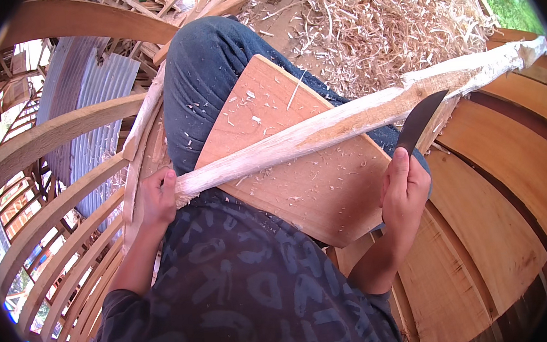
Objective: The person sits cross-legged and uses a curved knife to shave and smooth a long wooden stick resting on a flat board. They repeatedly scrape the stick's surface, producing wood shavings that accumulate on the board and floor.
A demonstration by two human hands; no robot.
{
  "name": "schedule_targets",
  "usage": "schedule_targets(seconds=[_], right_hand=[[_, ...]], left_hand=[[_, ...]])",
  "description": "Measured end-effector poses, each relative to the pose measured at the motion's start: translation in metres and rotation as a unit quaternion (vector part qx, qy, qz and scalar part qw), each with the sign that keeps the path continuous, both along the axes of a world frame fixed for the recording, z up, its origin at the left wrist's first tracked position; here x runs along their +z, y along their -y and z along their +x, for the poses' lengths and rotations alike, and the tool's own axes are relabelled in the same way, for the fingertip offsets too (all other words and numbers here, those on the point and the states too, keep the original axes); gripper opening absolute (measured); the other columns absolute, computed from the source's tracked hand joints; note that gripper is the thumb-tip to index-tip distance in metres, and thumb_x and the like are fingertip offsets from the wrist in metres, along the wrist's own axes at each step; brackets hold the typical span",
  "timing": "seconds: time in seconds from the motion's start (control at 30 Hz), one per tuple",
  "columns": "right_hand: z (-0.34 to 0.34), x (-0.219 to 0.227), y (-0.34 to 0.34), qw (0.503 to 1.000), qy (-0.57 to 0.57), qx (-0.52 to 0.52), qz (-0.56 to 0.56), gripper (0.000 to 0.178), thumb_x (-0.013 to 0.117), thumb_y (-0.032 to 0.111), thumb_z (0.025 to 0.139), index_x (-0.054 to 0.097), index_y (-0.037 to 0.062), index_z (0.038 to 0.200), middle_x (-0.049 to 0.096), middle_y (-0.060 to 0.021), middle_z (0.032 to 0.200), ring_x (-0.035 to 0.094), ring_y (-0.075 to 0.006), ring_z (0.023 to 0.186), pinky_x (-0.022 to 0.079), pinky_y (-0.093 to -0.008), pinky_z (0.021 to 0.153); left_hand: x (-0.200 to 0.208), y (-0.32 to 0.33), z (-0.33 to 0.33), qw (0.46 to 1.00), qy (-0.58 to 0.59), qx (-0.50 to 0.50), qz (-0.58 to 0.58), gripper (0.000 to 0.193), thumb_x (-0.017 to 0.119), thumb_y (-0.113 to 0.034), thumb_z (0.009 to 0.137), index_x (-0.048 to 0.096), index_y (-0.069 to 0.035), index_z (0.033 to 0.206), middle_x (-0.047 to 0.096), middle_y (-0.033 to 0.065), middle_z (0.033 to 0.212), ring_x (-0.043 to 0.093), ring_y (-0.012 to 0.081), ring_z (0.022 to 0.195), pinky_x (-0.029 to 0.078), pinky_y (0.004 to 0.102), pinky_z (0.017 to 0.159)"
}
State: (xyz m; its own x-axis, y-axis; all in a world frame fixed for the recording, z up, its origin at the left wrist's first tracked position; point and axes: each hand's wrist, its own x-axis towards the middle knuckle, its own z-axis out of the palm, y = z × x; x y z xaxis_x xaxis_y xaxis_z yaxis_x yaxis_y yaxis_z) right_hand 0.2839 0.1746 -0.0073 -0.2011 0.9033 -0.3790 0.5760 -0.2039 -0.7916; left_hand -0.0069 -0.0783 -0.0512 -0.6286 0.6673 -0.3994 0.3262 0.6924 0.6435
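Pale, peeled wood makes up the long pole point(284, 143), which lies aslant over the person's lap, its long axis rising from the lower left to the upper right. The left hand point(158, 198) is closed on its near, left end, while the far end reaches out past the legs, well apart from either hand. The right hand point(405, 189) is clamped around the handle of a knife point(422, 120), just below the right-hand stretch of the pole and much nearer to that stretch than the left hand is. The dark blade points up and to the right, crossing the pole's lower edge in this view; whether steel touches wood cannot be told. Most of the pole's length lies between the two hands.

Under the pole, a flat board point(261, 101) rests on the lap, flecked with chips, its lower corner close to the right wrist. A denim-covered leg point(191, 68) is raised beyond it. Curled shavings point(377, 21) heap past the legs, curved wooden ribs point(58, 131) bend around the left side, and broad planks point(492, 173) spread on the right
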Motion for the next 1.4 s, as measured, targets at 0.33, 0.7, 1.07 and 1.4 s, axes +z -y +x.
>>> schedule_targets(seconds=[0.33,0.7,1.07,1.4], right_hand=[[-0.031,-0.005,0.033,0.994,0.009,0.112,0.018,0.033,0.051,0.017,0.095,0.051,-0.0021,0.068,0.045,-0.0201,0.053,0.046,-0.0337,0.043,0.032,-0.0396,0.043],[-0.064,-0.004,0.070,0.968,-0.049,0.240,-0.058,0.033,0.052,0.021,0.094,0.056,-0.0029,0.071,0.055,-0.0239,0.061,0.056,-0.0417,0.057,0.041,-0.0462,0.051],[-0.014,-0.004,0.000,0.994,0.068,0.040,0.075,0.039,0.050,0.021,0.096,0.047,-0.0026,0.065,0.037,-0.0125,0.049,0.036,-0.0169,0.042,0.028,-0.0344,0.042],[-0.073,-0.005,0.070,0.963,0.000,0.268,-0.031,0.034,0.052,0.022,0.094,0.053,-0.0011,0.069,0.055,-0.0243,0.062,0.056,-0.0422,0.058,0.042,-0.0459,0.050]], left_hand=[[0.004,-0.006,0.001,1.000,-0.003,-0.007,-0.003,0.044,0.046,-0.032,0.093,0.040,0.002,0.066,0.034,0.0070,0.055,0.036,0.0127,0.056,0.030,0.0335,0.052],[0.000,-0.006,0.000,1.000,0.013,0.004,0.016,0.044,0.048,-0.032,0.093,0.041,0.002,0.066,0.034,0.0060,0.055,0.036,0.0108,0.057,0.030,0.0329,0.051],[0.003,-0.007,-0.002,1.000,0.020,0.000,0.005,0.043,0.050,-0.031,0.092,0.042,0.003,0.067,0.035,0.0074,0.056,0.036,0.0115,0.057,0.031,0.0335,0.052],[0.000,-0.005,-0.006,1.000,0.018,0.003,-0.006,0.044,0.051,-0.032,0.091,0.043,0.004,0.067,0.036,0.0087,0.056,0.037,0.0128,0.056,0.032,0.0338,0.052]])
